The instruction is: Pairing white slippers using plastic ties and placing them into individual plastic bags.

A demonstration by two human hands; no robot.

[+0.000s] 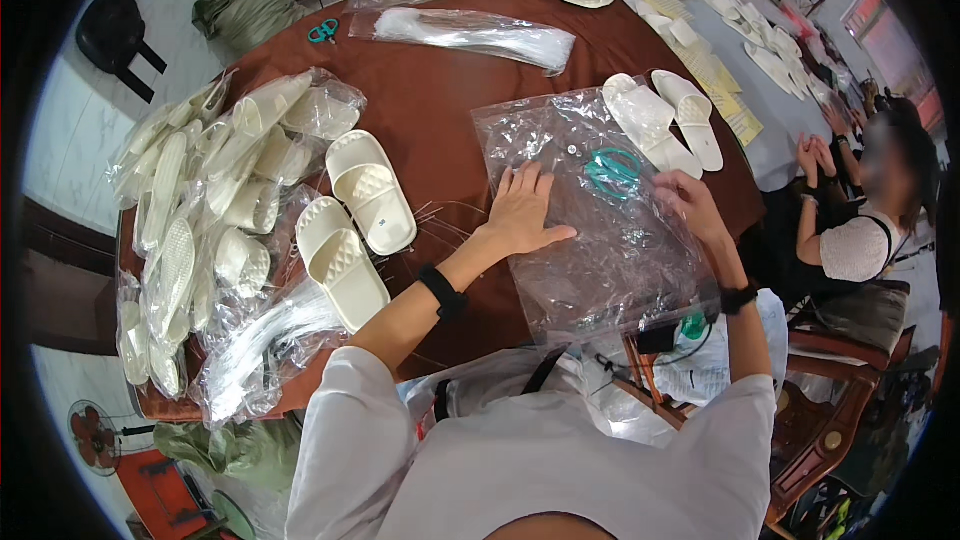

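A large clear plastic bag (600,260) lies flat on the brown-covered table in front of me. My left hand (522,210) rests open on its left part, fingers spread and palm down. At the bag's right edge, my right hand (692,208) has bent fingers pinched on the plastic. Teal-handled scissors (612,174) show between my hands; whether they lie over or under the plastic I cannot tell. Just beyond my right hand is a pair of white slippers (655,125). Another pair of white slippers (350,220) sits left of my left forearm.
Bagged white slippers (215,200) are heaped on the table's left side. Clear ties (265,345) lie below them, with another packet of ties (475,35) at the far side. Small blue scissors (323,32) are near it. A person (875,205) sits at the right; others work opposite.
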